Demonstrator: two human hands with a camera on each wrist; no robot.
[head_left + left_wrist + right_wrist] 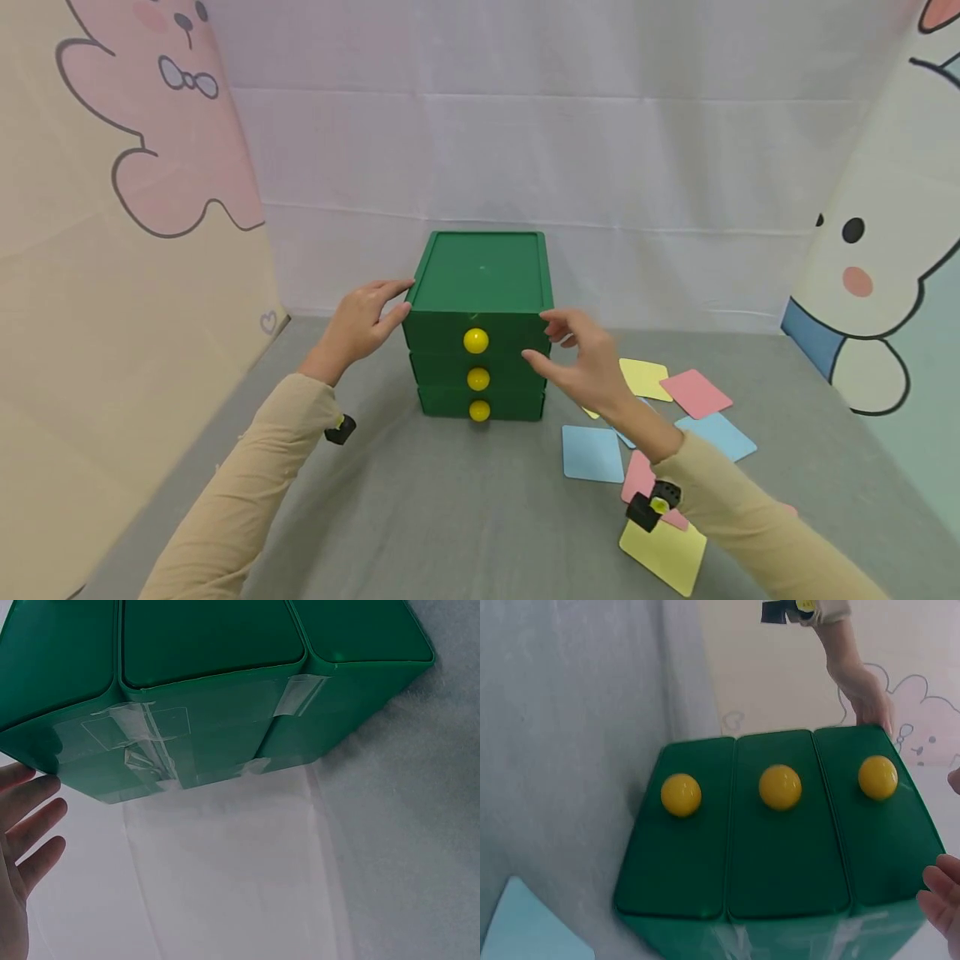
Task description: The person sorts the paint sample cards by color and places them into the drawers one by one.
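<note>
A green cabinet of three stacked drawers (480,271) stands on the grey cloth, each front bearing a round yellow knob; the top knob (476,341) is the largest in the head view. All three drawers look closed. Clear tape (142,735) runs across the seams on its side. My left hand (362,325) touches the cabinet's upper left edge with its fingertips, fingers extended. At the upper right front corner is my right hand (588,367), its fingers bent loosely and thumb spread away, holding nothing. Whether its fingertips touch the cabinet I cannot tell.
Several square cards lie scattered on the right, among them a blue card (592,454), a pink card (696,393) and a yellow card (663,554). My right forearm covers some of them. A white cloth (525,150) hangs behind, with printed cartoon panels on both sides.
</note>
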